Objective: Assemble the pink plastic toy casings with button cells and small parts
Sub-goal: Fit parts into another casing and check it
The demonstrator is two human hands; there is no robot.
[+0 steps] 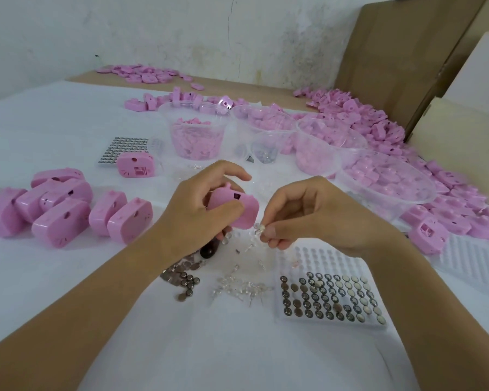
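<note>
My left hand (pixel 201 204) grips a pink plastic casing (pixel 237 208) above the middle of the white table, its small square hole facing up. Just right of it, my right hand (pixel 302 213) pinches a small clear LED part (pixel 259 228) at the casing's lower edge. More clear LEDs (pixel 242 289) lie loose on the table below my hands. A clear tray of button cells (pixel 332 299) sits at the lower right, and loose button cells (pixel 185 280) lie at the lower left of centre.
Several closed pink casings (pixel 60 210) are heaped at the left. Clear tubs of pink parts (pixel 196 131) stand behind, with a wide bowl (pixel 390 179) and a big pile of casings (pixel 407 142) at the right. Another cell tray (pixel 124 150) lies far left; cardboard boxes (pixel 407 52) stand behind.
</note>
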